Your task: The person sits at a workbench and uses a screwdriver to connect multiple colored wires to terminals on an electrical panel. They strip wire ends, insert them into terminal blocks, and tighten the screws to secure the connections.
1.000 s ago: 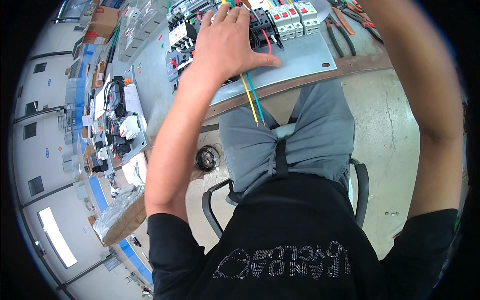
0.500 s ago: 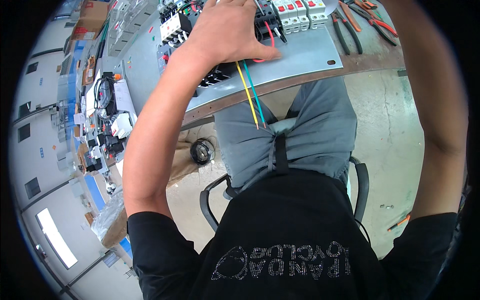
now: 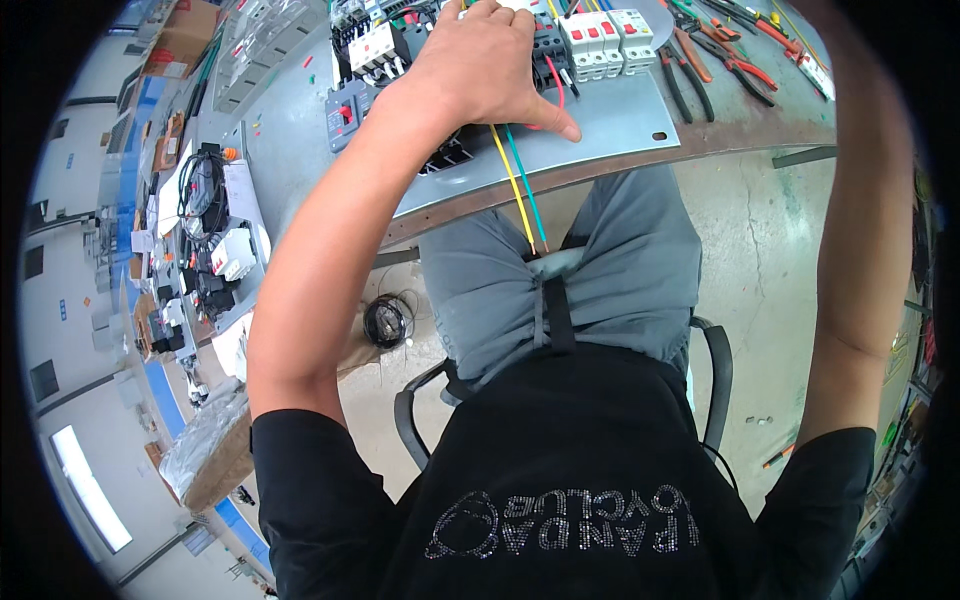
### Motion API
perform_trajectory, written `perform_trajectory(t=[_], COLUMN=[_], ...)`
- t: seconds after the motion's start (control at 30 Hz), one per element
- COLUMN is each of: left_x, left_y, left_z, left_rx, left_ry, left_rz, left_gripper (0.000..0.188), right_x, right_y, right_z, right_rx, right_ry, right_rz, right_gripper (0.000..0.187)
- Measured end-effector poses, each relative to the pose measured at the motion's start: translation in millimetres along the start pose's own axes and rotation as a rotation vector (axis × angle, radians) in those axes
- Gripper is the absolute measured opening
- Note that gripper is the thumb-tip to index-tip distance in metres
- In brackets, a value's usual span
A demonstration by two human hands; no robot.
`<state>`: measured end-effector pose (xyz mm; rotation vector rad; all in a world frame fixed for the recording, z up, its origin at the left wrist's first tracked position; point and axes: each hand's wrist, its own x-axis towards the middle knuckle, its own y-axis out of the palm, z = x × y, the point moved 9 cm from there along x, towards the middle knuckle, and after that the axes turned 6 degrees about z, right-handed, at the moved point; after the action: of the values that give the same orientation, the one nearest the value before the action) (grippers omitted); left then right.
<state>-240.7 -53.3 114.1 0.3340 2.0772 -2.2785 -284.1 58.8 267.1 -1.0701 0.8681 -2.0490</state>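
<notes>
My left hand [image 3: 485,68] lies over the electrical parts on a grey metal mounting plate [image 3: 622,122], its thumb stretched out to the right and apart from the fingers. Its fingertips are partly hidden among the parts. Under the hand come out a yellow wire [image 3: 514,180] and a green wire [image 3: 524,178], hanging past the bench edge toward my lap. A red wire [image 3: 558,80] loops beside my thumb. White miniature circuit breakers [image 3: 592,48] with red switches stand right of the hand, a white contactor [image 3: 375,48] left of it. My right forearm rises along the right side; its hand is out of view.
Orange-and-black pliers [image 3: 690,75] and more hand tools lie on the bench right of the plate. A blue-grey breaker [image 3: 347,115] sits at the plate's left. Grey wiring duct [image 3: 268,45] and a black cable bundle [image 3: 203,195] are further left. A black wire coil [image 3: 387,320] lies below the bench.
The view has shifted, bringing more of the parts and the tools at right into sight. My left hand still rests over the plate, and my right forearm stays raised.
</notes>
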Motion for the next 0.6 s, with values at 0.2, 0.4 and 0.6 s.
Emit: perform_trajectory(t=[0.2,0.4,0.6], left_x=[0,-4,-2], left_y=[4,5,5], left_z=[4,4,3], left_rx=[0.006,-0.011,0.011], left_ry=[-0.007,-0.003,-0.016], left_rz=[-0.042,-0.008,-0.009], left_gripper=[0.115,0.114,0.112], right_x=[17,15,33], right_y=[28,47,58], right_z=[-5,0,-8], right_rx=[-0.042,-0.121,-0.268], right_ry=[0.226,0.026,0.079], right_rz=[0.188,0.125,0.31], right_gripper=[0.019,0.022,0.027])
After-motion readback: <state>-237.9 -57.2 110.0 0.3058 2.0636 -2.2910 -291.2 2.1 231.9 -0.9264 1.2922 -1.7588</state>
